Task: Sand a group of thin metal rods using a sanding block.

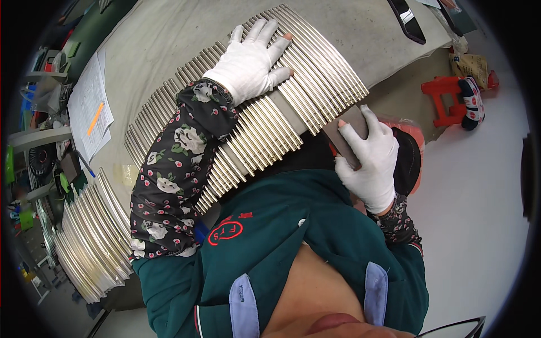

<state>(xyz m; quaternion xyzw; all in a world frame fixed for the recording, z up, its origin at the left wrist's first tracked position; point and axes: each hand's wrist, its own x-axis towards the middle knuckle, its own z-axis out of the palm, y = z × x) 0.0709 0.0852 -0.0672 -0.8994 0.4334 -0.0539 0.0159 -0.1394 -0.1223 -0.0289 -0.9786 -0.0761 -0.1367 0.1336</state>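
Many slim, shiny metal rods (324,70) lie side by side in a broad band across the table, their near ends toward my body. My left hand (245,62), in a white glove with bare thumb and fingertip showing, rests flat on the rods with its fingers spread. Near the right end of the band, my right hand (372,160), gloved the same way, grips a flat grey-brown block (340,142) by its side. The block is close to the rods' near ends; part of it is hidden by the fingers, and I cannot tell whether it touches them.
More rods in clear wrapping (93,242) lie at the left. Paper sheets (90,107) and a blue pen (85,164) are on the grey table (169,34). A dark phone (407,21) lies at the far right edge. A red stool (442,101) stands beyond the table.
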